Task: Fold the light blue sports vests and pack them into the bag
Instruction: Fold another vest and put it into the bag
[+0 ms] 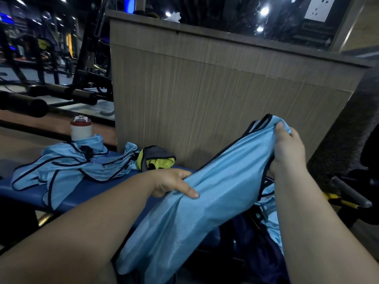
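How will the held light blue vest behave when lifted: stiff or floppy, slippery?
Probably floppy: the vest sags and creases between the left hand and right hand. Likely light and somewhat slippery, given its thin, shiny fabric.

Light blue vest [201, 201], black trim; dark blue bench [86, 191]; yellow-grey cloth [155, 158]

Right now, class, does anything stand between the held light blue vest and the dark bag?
Nothing visible does. The left hand and right hand grip the vest, which hangs over the dark bag at lower right. Light blue cloth already lies there; the bag's mouth is partly hidden.
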Motion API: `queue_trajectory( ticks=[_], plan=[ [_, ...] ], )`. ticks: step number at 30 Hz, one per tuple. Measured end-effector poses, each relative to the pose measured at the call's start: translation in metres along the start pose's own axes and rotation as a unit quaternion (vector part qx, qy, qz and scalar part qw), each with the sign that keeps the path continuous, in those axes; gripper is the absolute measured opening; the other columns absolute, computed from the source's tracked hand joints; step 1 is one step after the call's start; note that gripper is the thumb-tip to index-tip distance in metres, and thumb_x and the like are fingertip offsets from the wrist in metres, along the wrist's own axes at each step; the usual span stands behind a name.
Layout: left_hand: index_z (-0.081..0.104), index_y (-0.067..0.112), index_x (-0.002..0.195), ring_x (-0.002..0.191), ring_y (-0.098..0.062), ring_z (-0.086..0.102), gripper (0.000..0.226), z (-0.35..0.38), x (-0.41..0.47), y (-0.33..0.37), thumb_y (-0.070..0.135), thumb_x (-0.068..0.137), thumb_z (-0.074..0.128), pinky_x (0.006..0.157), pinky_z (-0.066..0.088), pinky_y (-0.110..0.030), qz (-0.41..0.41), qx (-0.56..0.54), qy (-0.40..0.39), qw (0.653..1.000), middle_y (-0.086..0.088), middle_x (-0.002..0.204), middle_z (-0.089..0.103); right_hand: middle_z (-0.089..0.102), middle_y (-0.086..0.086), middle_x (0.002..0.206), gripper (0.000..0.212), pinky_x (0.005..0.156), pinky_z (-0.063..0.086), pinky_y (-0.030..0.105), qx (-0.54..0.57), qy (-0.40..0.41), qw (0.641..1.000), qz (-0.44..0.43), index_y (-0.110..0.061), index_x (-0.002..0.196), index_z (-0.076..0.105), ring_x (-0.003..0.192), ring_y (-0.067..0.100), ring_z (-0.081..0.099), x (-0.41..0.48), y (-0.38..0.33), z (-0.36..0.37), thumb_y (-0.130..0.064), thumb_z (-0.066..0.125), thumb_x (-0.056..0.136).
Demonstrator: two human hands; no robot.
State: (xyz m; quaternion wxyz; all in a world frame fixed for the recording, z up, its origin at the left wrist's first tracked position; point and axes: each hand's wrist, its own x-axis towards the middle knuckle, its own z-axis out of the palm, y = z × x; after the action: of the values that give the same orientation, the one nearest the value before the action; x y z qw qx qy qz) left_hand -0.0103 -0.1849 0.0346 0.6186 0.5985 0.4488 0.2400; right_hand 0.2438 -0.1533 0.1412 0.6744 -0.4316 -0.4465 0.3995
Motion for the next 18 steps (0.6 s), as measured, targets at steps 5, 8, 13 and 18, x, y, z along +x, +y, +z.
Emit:
queue_trajectory(
  ticks=[5,8,13,18],
  plan=[
    [0.053,0.015,0.132,0.119,-0.033,0.057,0.06,0.003,0.004,-0.01,0.006,0.076,0.074,0.104,0.042,-0.055,-0.028,0.048,-0.097,0.994,-0.011,0.128,0.062,0.071,-0.002,0.096,0.015,0.078,0.058,0.034,0.005,-0.022,0.999,-0.024,-0.027,0.096,0.065,0.089,0.017,0.07,-0.002,-0.006,0.004,-0.036,0.053,0.1],
    [0.063,0.011,0.122,0.116,-0.031,0.058,0.05,0.007,0.003,-0.013,0.007,0.072,0.072,0.106,0.043,-0.05,-0.052,0.085,-0.108,0.989,-0.012,0.124,0.064,0.072,-0.002,0.097,0.015,0.075,0.058,0.033,-0.003,-0.033,0.999,-0.023,-0.027,0.099,0.065,0.086,0.014,0.07,-0.004,-0.005,0.004,-0.036,0.053,0.1],
    [0.067,0.012,0.118,0.114,-0.026,0.063,0.049,0.004,0.001,-0.014,0.013,0.07,0.077,0.104,0.047,-0.04,-0.056,0.099,-0.045,0.992,-0.008,0.121,0.068,0.071,-0.004,0.094,0.013,0.075,0.057,0.033,-0.025,-0.026,0.999,0.001,-0.031,0.091,0.063,0.086,0.015,0.07,-0.005,0.0,0.004,-0.036,0.055,0.099],
    [0.069,0.013,0.103,0.097,-0.028,0.068,0.036,-0.005,0.001,-0.016,0.005,0.068,0.073,0.097,0.051,-0.048,-0.017,0.027,0.033,0.999,-0.013,0.107,0.072,0.057,-0.001,0.085,0.022,0.057,0.043,0.032,-0.216,-0.004,0.974,-0.067,-0.031,0.116,0.055,0.061,0.015,0.049,0.002,0.011,0.0,-0.023,0.049,0.096]
  ],
)
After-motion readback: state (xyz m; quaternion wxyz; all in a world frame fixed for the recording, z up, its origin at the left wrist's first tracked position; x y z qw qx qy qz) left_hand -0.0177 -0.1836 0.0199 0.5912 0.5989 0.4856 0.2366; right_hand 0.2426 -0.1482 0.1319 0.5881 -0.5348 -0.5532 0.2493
